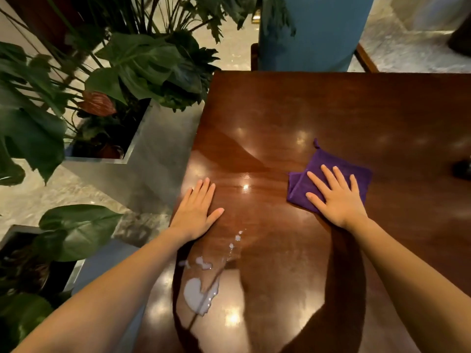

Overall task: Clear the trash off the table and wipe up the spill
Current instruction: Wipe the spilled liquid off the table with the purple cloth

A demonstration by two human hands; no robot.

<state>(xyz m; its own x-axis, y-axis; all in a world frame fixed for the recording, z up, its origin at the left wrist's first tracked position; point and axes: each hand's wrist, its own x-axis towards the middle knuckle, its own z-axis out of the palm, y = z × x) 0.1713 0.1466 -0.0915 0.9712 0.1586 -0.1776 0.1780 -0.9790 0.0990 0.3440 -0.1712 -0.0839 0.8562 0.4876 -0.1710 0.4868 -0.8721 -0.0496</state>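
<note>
Table: we see a dark, glossy wooden table that carries the spill.
Spill: a milky white spill lies near the table's left edge, and small droplets trail from it toward the far side.
Left hand: the left hand lies flat on the table just beyond the spill's droplets. Its fingers are straight and pressed together, with the thumb out.
Right hand: the right hand rests palm down on the cloth, right of the spill. Its fingers are straight and spread.
Cloth: we see a folded purple cloth flat on the table, well apart from the spill.
Plants: leafy plants stand left of the spill, off the table.
Dark object: a dark object sits far right of the spill, too blurred for us to name.
</note>
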